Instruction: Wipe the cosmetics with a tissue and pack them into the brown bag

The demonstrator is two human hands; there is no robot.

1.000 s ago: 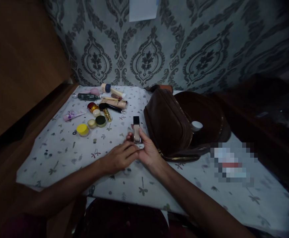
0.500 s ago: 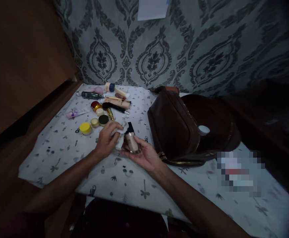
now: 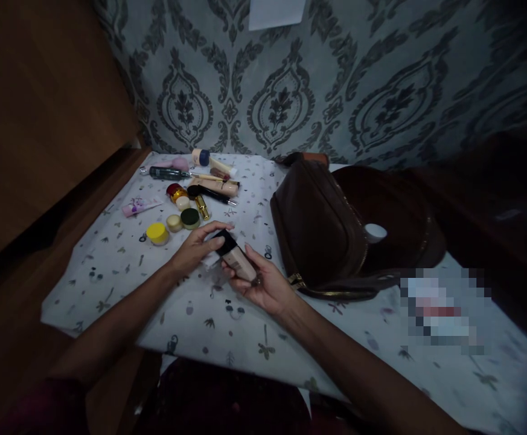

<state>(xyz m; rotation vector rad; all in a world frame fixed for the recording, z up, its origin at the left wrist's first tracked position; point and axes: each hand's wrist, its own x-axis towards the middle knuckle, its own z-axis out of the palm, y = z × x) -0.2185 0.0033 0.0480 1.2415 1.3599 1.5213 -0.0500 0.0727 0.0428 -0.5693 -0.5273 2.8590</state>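
My right hand point(image 3: 265, 283) grips a beige foundation bottle with a black cap point(image 3: 235, 257), tilted with the cap to the upper left. My left hand point(image 3: 197, 246) is curled around a small white tissue point(image 3: 210, 261) and presses it against the bottle's cap end. Both hands hover just above the white patterned tablecloth point(image 3: 227, 320), left of an open brown leather bag point(image 3: 322, 232).
Several cosmetics lie at the back left: a yellow-lidded jar point(image 3: 157, 232), a dark green jar point(image 3: 190, 217), a pink tube point(image 3: 137, 206), a dark bottle point(image 3: 166, 173). A white cap point(image 3: 375, 232) shows inside the bag. A wooden panel point(image 3: 41, 121) stands left.
The bottle stood upright in my right hand a second ago; it now tilts left. My left hand picked up a tissue and rubs it on the bottle near the cap.
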